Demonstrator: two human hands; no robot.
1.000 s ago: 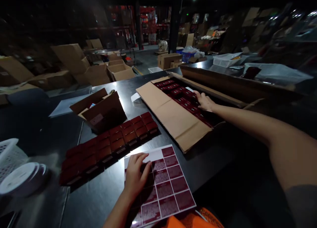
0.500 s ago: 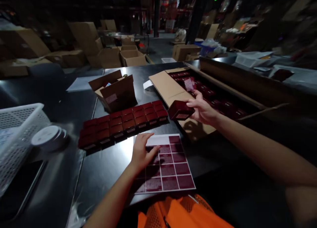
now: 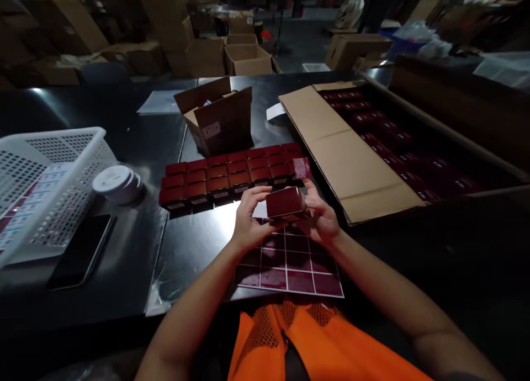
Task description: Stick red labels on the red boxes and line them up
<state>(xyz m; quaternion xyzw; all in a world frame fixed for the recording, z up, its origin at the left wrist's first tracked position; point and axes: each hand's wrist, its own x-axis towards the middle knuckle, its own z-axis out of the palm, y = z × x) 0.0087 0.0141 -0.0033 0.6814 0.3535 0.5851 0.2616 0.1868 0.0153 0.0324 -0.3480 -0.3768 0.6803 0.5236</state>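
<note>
I can't read any words here. The label sheet (image 3: 290, 265) under my hands has print, but it is too small and blurry. The white tags on the red boxes (image 3: 232, 176) and the brown box (image 3: 211, 130) are too tiny too.

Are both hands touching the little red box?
Touching. In the head view the left hand and right hand each wrap fingers onto the little red box, held above the sticker sheet.

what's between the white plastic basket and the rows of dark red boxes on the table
In the head view, a white roll of tape lies between the white plastic basket and the rows of dark red boxes; a black phone lies nearer, below that gap.
</note>
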